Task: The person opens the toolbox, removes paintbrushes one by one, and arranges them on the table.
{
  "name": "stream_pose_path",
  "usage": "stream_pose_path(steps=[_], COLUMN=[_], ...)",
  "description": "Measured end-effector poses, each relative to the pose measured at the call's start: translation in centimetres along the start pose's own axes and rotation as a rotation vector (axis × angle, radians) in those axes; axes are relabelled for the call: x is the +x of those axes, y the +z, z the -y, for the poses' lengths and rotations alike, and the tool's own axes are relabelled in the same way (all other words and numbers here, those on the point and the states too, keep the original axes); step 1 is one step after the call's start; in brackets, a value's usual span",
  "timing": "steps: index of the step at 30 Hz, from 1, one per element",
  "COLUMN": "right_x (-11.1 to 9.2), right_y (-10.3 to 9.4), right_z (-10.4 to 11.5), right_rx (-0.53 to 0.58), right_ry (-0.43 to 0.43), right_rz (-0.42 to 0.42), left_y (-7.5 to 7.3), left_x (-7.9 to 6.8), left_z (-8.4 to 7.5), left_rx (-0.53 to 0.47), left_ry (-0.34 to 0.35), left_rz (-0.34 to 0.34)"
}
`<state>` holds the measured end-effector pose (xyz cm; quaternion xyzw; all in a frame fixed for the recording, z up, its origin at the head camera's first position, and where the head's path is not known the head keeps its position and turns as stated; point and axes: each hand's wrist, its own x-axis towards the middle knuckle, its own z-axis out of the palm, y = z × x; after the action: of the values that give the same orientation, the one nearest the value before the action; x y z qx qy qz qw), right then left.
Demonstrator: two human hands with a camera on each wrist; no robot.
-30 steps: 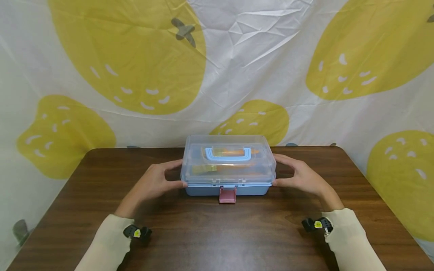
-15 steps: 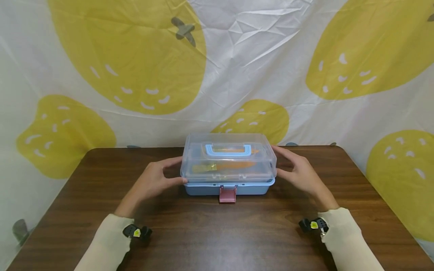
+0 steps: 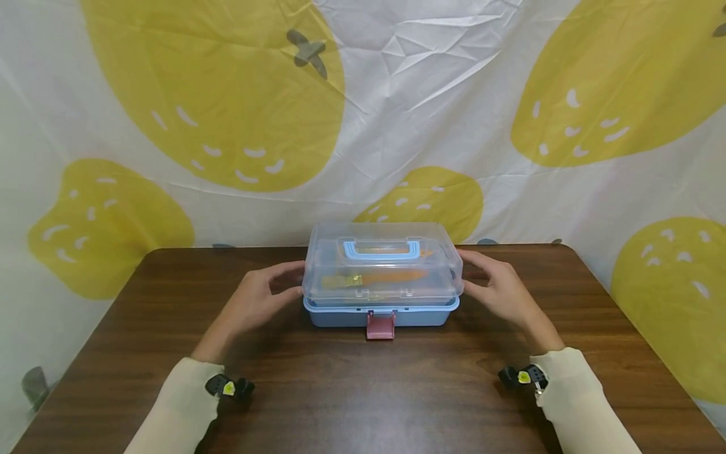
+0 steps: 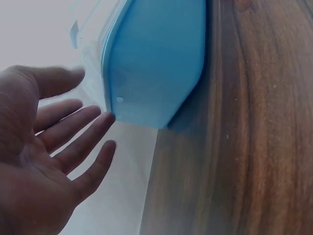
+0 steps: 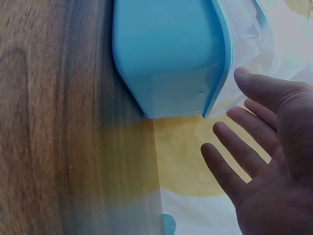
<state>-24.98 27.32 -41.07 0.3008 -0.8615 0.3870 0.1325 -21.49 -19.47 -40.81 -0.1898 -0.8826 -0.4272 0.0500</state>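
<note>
A toolbox with a light blue base [image 3: 340, 317] and a clear lid [image 3: 340, 293] sits at the table's far side. The lid's front edge stands slightly above the base rim. Its pink latch [image 3: 380, 327] hangs folded down in front, and a blue handle [image 3: 382, 253] tops the lid. Through the lid shows a paintbrush [image 3: 391, 277] with an orange handle. My left hand [image 3: 258, 299], fingers relaxed and spread, is at the lid's left side. On the opposite side, my right hand [image 3: 501, 289] has its fingertips right at the lid's edge, fingers likewise spread.
The brown wooden table [image 3: 374, 397] bears the box near its back edge. Behind it hangs a white cloth [image 3: 386, 126] with yellow fruit prints. Each sleeved wrist wears a small black camera, the left camera [image 3: 229, 387] and the right camera [image 3: 523, 377].
The lid's front edge has risen a little off the base. My right hand has moved up slightly with its thumb off the base rim; the left thumb has also shifted upward.
</note>
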Motion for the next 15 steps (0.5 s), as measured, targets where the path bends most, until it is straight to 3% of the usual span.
stream_pose_path(steps=[15], right_x=[-0.05], right_y=[-0.33], right_z=[0.18], right_rx=[-0.014], right_ry=[0.03], right_rz=[-0.007], left_y=[0.89], left_x=[0.21], left_z=[0.19], left_rx=[0.037], left_ry=[0.128], left_rz=[-0.147])
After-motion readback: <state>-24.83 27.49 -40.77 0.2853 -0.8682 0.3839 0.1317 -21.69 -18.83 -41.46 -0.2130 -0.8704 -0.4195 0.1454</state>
